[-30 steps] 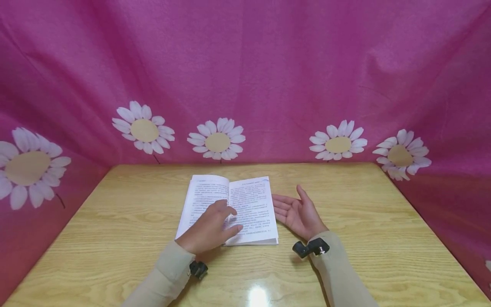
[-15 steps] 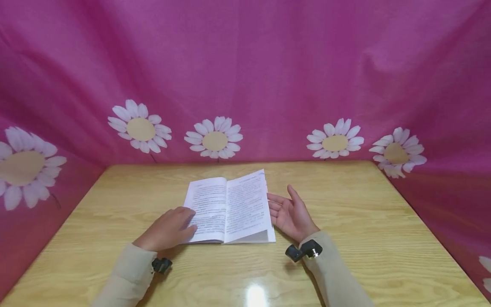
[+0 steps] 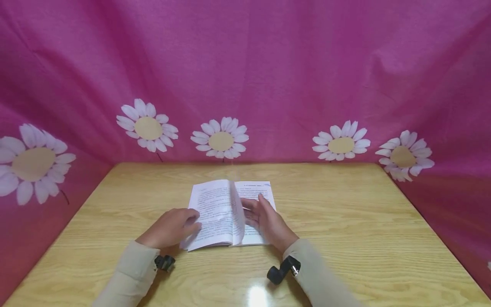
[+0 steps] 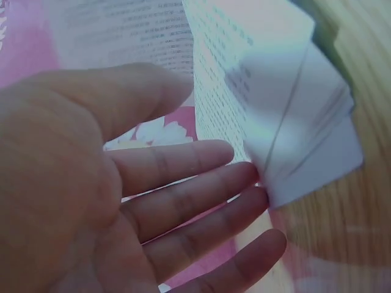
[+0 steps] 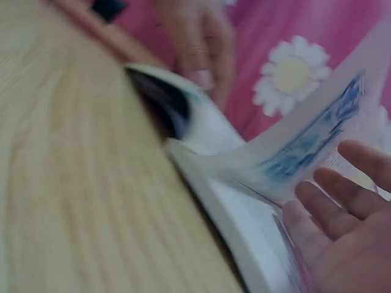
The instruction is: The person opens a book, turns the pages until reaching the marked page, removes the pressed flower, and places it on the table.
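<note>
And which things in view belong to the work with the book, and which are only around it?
Part of the work:
book, open
raised page
left hand, at the book's left edge
right hand, by the raised page

Only around it:
table, under the book
flowered cloth, behind

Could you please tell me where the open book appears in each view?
Head: book, just below centre, between the wrists.
Left wrist: book, across much of the upper half.
Right wrist: book, centre, reaching bottom and right edges.
Shared landmark: pink flowered cloth.
</note>
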{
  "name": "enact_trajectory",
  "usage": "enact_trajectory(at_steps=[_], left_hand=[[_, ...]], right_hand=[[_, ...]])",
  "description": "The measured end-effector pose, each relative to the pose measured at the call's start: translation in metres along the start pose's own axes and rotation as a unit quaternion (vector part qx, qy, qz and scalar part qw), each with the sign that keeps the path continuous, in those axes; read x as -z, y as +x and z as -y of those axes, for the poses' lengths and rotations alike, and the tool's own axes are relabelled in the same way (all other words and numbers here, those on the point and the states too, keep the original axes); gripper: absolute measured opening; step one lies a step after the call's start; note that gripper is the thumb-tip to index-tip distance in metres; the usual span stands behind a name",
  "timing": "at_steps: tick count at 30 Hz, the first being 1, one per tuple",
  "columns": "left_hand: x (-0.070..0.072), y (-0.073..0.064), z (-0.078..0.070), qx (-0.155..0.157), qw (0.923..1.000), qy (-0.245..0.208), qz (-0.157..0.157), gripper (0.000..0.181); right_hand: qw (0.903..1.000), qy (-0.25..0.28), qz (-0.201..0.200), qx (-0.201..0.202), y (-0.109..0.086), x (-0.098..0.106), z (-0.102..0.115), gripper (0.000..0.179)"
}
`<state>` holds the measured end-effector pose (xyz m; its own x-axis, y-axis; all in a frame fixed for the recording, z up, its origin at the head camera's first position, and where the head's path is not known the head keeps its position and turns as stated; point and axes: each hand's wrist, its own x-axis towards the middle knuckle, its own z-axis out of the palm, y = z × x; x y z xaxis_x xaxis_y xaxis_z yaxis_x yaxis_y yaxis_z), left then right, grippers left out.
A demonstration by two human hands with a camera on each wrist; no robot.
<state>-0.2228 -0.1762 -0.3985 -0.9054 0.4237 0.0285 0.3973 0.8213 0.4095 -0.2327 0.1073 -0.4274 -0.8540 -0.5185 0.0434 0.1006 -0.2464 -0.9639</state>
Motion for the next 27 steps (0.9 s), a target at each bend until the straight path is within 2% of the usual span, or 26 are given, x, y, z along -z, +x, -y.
enact_trajectory(at_steps=[2, 5, 10, 15, 21, 23, 27], left_hand=[[0.001, -0.001, 0.003, 0.001, 1.0, -0.006, -0.002, 0.025], [0.0, 0.001, 0.008, 0.003, 0.9999, -0.012, -0.005, 0.023], [-0.001, 0.004, 0.015, 0.027, 0.9992, -0.028, -0.006, 0.024], [0.004, 0.003, 0.018, 0.044, 0.9983, -0.03, -0.021, 0.029], [0.014, -0.003, 0.013, 0.069, 0.9959, 0.006, -0.058, 0.041], [0.017, -0.004, 0.005, 0.059, 0.9946, 0.023, -0.082, 0.042], [0.02, -0.004, -0.016, -0.005, 0.9899, 0.055, -0.13, 0.04]], right_hand=[[0.9979, -0.063, 0.01, 0.011, 0.003, -0.01, -0.001, 0.074], [0.986, -0.164, 0.013, 0.027, 0.005, -0.022, -0.002, 0.068], [0.9652, -0.262, 0.001, 0.002, 0.006, -0.036, -0.005, 0.062], [0.9583, -0.284, 0.002, -0.028, 0.006, -0.039, -0.01, 0.062], [0.9573, -0.288, 0.012, -0.017, 0.006, -0.039, -0.013, 0.064], [0.9554, -0.295, 0.013, -0.011, 0.006, -0.039, -0.014, 0.064], [0.9533, -0.301, 0.016, -0.004, 0.006, -0.04, -0.012, 0.063]])
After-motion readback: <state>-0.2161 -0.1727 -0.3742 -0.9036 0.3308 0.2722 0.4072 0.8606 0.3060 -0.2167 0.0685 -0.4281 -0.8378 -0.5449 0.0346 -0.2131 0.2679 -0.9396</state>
